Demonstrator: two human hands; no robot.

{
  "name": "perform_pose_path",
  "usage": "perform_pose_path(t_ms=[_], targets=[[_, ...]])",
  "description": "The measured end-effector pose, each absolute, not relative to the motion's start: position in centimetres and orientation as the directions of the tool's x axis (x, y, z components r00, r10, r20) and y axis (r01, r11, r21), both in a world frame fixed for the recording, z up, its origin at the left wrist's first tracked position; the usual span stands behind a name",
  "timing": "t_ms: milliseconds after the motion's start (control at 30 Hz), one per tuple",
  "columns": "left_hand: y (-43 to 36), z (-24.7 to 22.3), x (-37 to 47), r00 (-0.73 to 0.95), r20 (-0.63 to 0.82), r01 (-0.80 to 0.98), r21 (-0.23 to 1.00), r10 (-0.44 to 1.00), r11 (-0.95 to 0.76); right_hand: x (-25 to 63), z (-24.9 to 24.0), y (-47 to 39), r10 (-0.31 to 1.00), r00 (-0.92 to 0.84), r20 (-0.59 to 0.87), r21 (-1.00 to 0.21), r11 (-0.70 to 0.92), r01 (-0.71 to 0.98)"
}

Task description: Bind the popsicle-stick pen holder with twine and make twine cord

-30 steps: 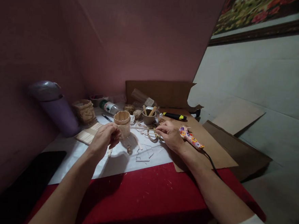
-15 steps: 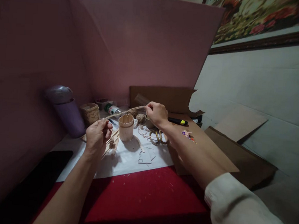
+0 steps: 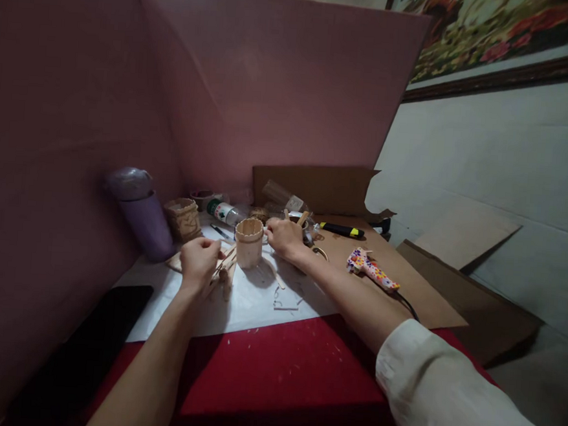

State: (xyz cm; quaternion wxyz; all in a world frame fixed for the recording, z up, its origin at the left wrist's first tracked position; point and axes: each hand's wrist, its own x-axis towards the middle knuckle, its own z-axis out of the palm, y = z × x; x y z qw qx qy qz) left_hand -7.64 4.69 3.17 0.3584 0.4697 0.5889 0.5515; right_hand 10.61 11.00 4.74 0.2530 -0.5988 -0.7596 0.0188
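Observation:
A small cup of upright wooden sticks (image 3: pixel 249 249) with a scalloped rim and a band round its upper part stands on the white sheet (image 3: pixel 253 308). My left hand (image 3: pixel 199 262) is to its left, fingers closed in a pinch, above a bundle of thin wooden sticks (image 3: pixel 228 277). My right hand (image 3: pixel 287 239) is close to the cup's right side, its fingers also pinched. The twine stretched between both hands a moment ago is barely visible now, probably passing by or behind the cup. Part of a scissors handle (image 3: pixel 320 253) shows beyond my right forearm.
A patterned glue gun (image 3: pixel 371 270) and a black-yellow cutter knife (image 3: pixel 342 230) lie on cardboard (image 3: pixel 418 300) at right. Behind are a plastic bottle (image 3: pixel 223 211) and another stick cup (image 3: pixel 184 219). A purple tumbler (image 3: pixel 147 226) stands left; a red cloth (image 3: pixel 273 374) covers the front.
Both hands have come down from above the cup to either side of it, the twine lowering with them. The view has shifted slightly, and my right forearm no longer covers the glue gun.

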Motion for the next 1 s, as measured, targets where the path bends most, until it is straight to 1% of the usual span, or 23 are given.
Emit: perform_pose_path(t_ms=[67,167,267,367,467,533,700,833,1000], targets=[[4.7,2.7,-7.5,-0.3,0.078,0.238,0.971,0.951,-0.005,11.1,4.2,10.0,0.928,-0.174,0.33,-0.324,0.285,0.902],[4.5,2.2,-7.2,-0.26,0.025,0.328,0.943,0.965,0.064,11.7,3.3,8.7,0.944,-0.196,0.264,-0.347,0.283,0.894],[4.4,2.0,-6.8,-0.212,-0.029,0.393,0.913,0.977,0.112,11.8,2.4,7.9,0.952,-0.237,0.193,-0.401,0.297,0.867],[4.4,2.0,-6.3,-0.175,-0.072,0.418,0.898,0.982,0.141,11.3,1.8,7.5,0.96,-0.244,0.137,-0.475,0.28,0.834],[4.3,2.2,-5.7,-0.15,-0.107,0.404,0.901,0.983,0.16,10.5,1.6,7.3,0.976,-0.206,0.073,-0.57,0.21,0.795],[4.2,2.4,-5.4,-0.136,-0.129,0.382,0.908,0.982,0.172,10.0,1.7,7.0,0.983,-0.185,0.005,-0.643,0.144,0.752],[4.0,2.4,-4.9,-0.125,-0.176,0.34,0.917,0.976,0.208,9.1,2.6,5.9,0.966,-0.187,-0.177,-0.804,-0.033,0.594],[3.9,2.4,-4.8,-0.128,-0.185,0.331,0.918,0.974,0.218,8.7,3.1,5.1,0.94,-0.208,-0.27,-0.874,-0.149,0.462],[3.8,2.5,-4.7,-0.142,-0.183,0.341,0.913,0.973,0.222,8.3,3.3,4.5,0.922,-0.245,-0.301,-0.919,-0.213,0.331]])
